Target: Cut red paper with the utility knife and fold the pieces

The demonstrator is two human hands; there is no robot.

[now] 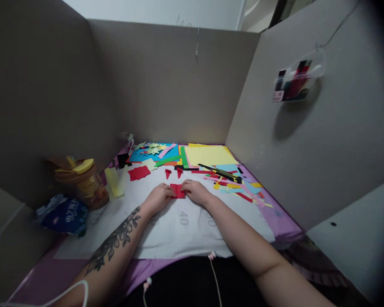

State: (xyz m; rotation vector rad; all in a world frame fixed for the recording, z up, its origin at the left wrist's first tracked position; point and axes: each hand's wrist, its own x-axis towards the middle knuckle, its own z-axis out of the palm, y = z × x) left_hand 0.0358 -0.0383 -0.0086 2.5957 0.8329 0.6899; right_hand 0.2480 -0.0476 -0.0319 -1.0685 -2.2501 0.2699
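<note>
A small red paper square [178, 191] with a crease down its middle lies on the white sheet [182, 238]. My left hand [161, 197] pinches its left edge, fingers closed. On the opposite edge, my right hand [194, 192] grips the paper between thumb and fingers. Just beyond it stand two small folded red paper pieces, one on the left [168, 173] and one on the right [179, 172]. Farther left is a loose pile of red paper squares [139, 172].
Paper stars [153, 148] lie on blue paper at the back left, beside a yellow sheet [211, 155]. A black-and-yellow utility knife [224, 174] rests among paper strips at right. A brown tub [86, 183] and a blue packet [64, 215] stand left. Grey partitions enclose the table.
</note>
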